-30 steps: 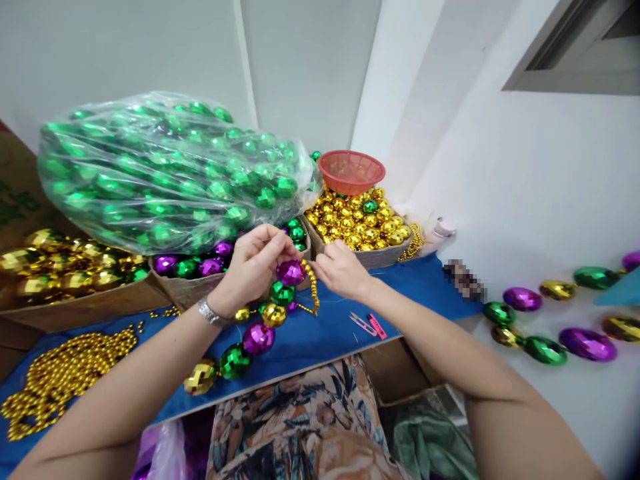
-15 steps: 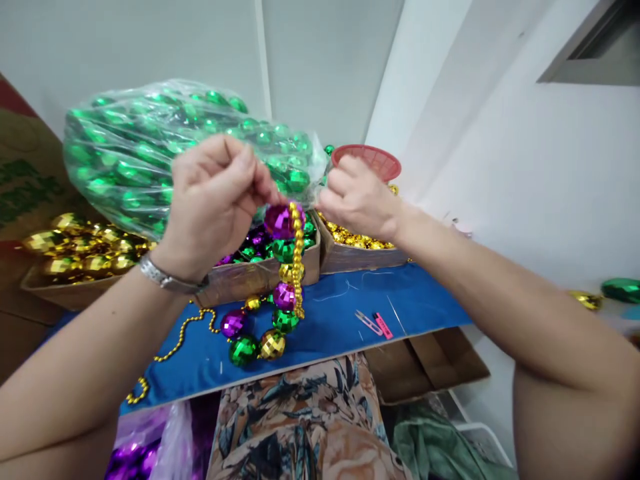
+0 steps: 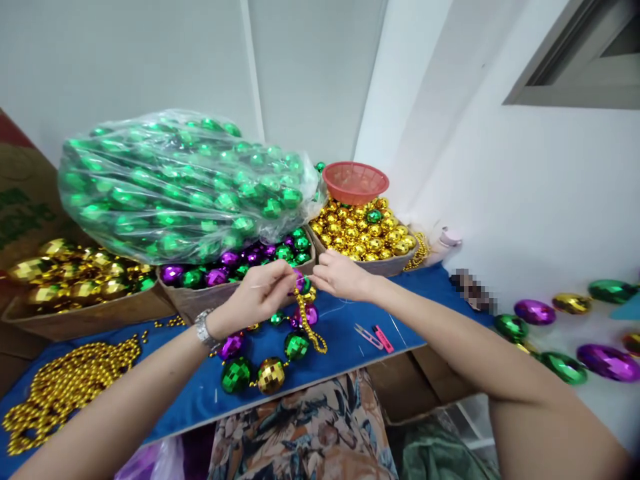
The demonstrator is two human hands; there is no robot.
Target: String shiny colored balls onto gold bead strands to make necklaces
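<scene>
My left hand and my right hand face each other over the blue-covered table, both with fingers pinched. A thin pale thread runs between their fingertips. Just under it hangs a necklace of large faceted balls, among them a green ball, a gold ball and a purple ball. Its lower part rests on the table. A short strand of small gold beads dangles beside the balls. My left fingers partly hide the top of the necklace.
Thread snips and a pink cutter lie right of the necklace. Gold bead strands are heaped at left. Behind stand boxes of balls, a plastic bag of green balls and a red basket. More ball strings hang at right.
Both hands have come down toward the table and closer together. The necklace's upper part has lowered with them, and the view has shifted, showing more of the gold balls and bead strands.
</scene>
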